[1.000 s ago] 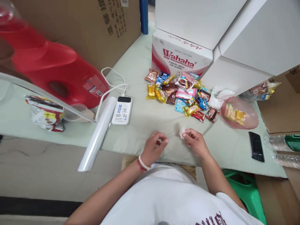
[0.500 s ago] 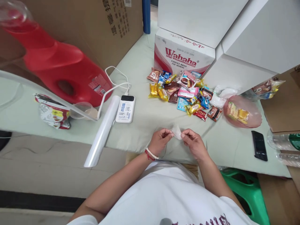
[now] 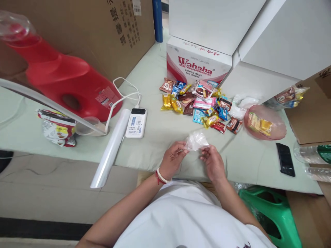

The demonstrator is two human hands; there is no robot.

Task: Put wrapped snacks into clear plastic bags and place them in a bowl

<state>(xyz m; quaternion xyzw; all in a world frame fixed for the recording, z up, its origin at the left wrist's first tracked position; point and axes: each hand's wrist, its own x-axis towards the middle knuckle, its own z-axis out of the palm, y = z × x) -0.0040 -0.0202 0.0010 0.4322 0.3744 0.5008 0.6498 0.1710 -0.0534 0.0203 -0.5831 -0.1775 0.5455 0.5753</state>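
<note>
A small clear plastic bag is stretched between my two hands, just above the front of the table. My left hand pinches its left edge between thumb and fingers. At the opposite corner, my right hand has its fingertips closed on the film, with the other fingers curled below. Beyond the bag lies a heap of wrapped snacks in yellow, blue, pink and brown packets. A pink translucent bowl holding a few yellow packets stands to the right of the heap.
A white power bank with a cable lies left, beside a white plastic roll overhanging the table edge. Further left stands a big red jug. A Wahaha carton backs the snacks. A phone lies right; a green stool stands below.
The plastic bag was bunched up small between my fingertips and is now spread wider. My hands have moved slightly apart, and the view has shifted a little.
</note>
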